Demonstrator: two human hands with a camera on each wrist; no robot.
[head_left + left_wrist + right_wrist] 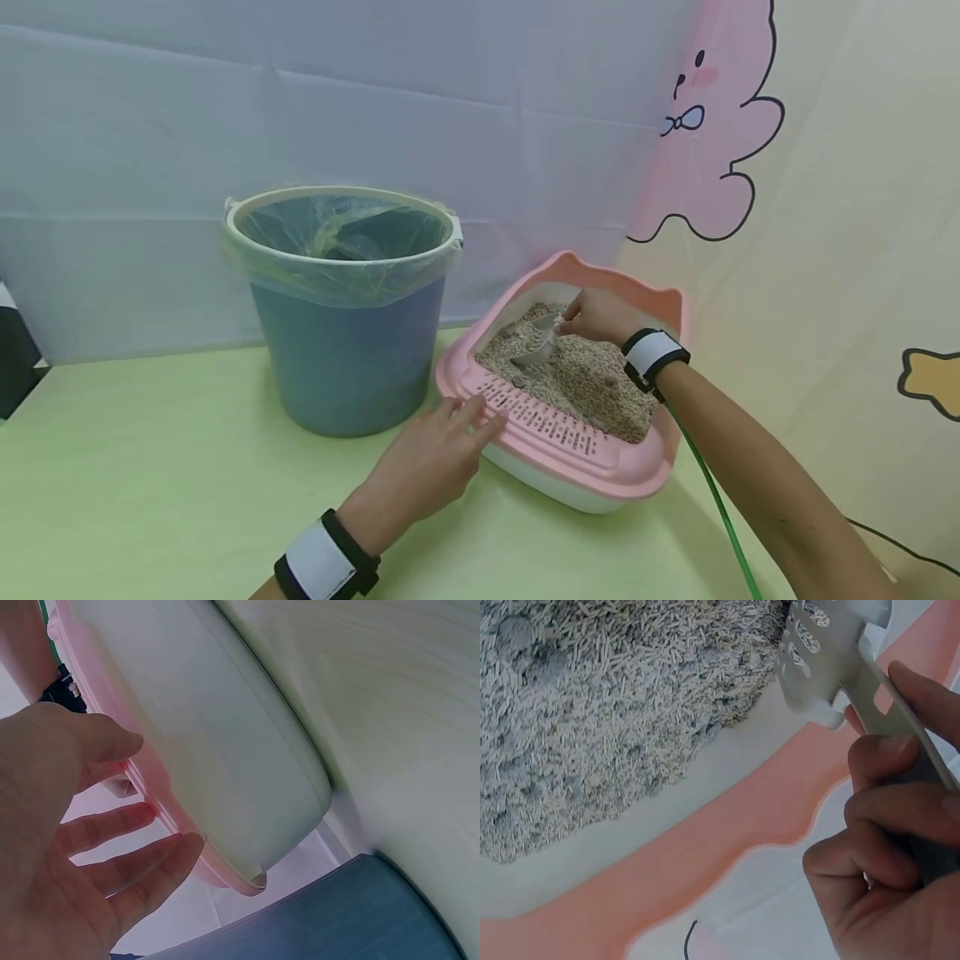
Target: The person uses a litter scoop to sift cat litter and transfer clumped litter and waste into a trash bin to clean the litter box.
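The left hand [431, 467] lies relaxed, fingers straight, its fingertips [161, 859] touching the pink slotted rim at the near corner of the litter box [570, 433], grasping nothing. The right hand [600, 317] is curled round the handle of a pale slotted scoop [832, 660], whose blade dips into the grey pellet litter [577, 379] at the far side of the box. From the head view the scoop is half hidden by the fingers and hard to read. The box sits on a green table [150, 483], just right of a blue bucket [345, 333] lined with a clear bag; the bag's contents are indistinct.
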